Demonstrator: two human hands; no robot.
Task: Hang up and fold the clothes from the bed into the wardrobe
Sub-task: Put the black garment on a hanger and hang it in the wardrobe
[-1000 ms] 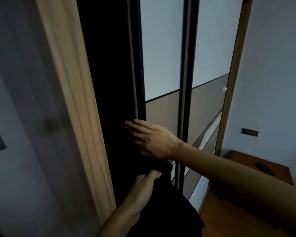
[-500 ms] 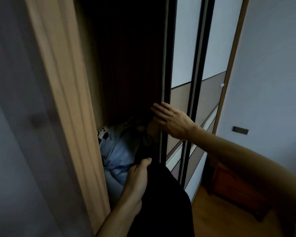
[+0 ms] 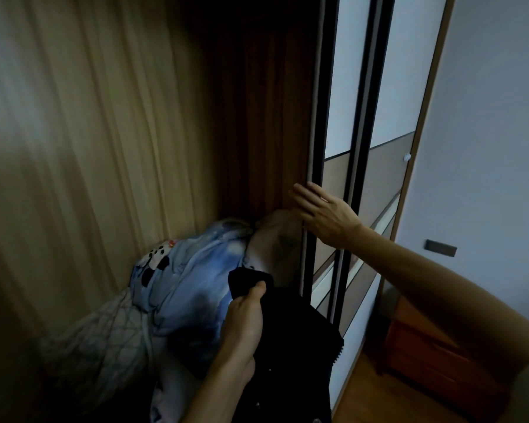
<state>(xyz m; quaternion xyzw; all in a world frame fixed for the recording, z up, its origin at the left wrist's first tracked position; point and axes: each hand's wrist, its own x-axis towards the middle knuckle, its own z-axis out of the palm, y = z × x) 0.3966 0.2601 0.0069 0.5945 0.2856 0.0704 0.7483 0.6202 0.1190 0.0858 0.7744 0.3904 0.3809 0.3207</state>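
Garment (image 3: 293, 331), black, gripped in L hand (image 3: 245, 315) — R hand (image 3: 327, 215) flat on sliding door (image 3: 338, 87) edge.

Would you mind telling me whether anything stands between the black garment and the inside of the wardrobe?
No door blocks it: the sliding door, touched at its edge by the right hand, stands right of the opening. But blue panda-print bedding lies piled in the wardrobe just beyond the black garment that the left hand grips.
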